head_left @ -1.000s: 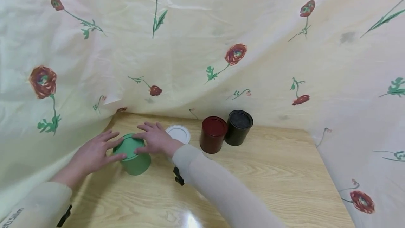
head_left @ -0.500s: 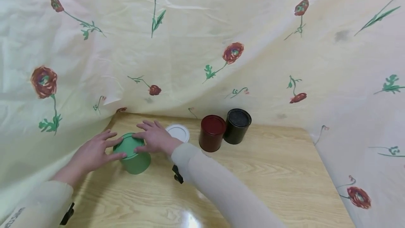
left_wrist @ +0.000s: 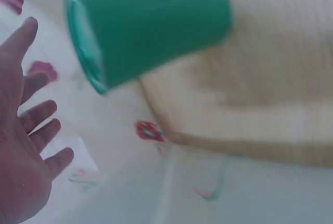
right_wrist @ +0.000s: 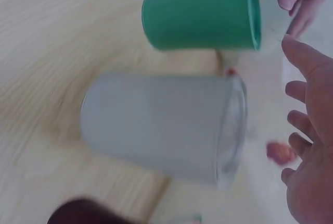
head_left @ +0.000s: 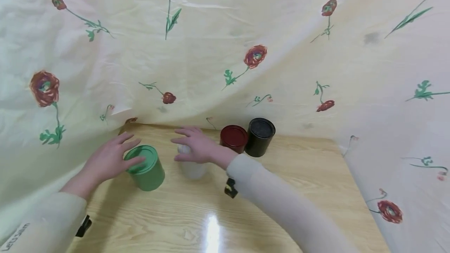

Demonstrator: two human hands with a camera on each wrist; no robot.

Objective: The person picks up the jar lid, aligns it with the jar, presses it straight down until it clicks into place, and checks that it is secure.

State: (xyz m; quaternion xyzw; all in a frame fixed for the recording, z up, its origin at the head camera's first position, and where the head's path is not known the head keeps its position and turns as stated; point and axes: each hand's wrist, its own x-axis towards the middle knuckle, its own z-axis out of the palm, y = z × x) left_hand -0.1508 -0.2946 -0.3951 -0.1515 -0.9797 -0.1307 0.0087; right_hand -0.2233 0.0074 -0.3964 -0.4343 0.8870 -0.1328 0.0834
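A green can (head_left: 145, 168) with its lid on stands upright on the wooden table (head_left: 281, 190). My left hand (head_left: 112, 158) is at its left side, fingers spread, thumb over the lid's edge. In the left wrist view the left hand (left_wrist: 26, 146) is open and slightly apart from the green can (left_wrist: 148, 23). My right hand (head_left: 195, 145) hovers flat over a white can (head_left: 191, 168) just right of the green one. The right wrist view shows the right hand (right_wrist: 307, 146) with straight fingers, a small gap from the white can (right_wrist: 161, 125), and the green can (right_wrist: 200, 13) beyond.
A dark red can (head_left: 233, 138) and a black can (head_left: 260, 136) stand side by side at the back of the table, right of my right hand. A cream cloth with red flowers (head_left: 246, 50) hangs around the back and sides.
My right hand has left the green can's lid and moved right, over the white can. My left hand stays beside the green can.
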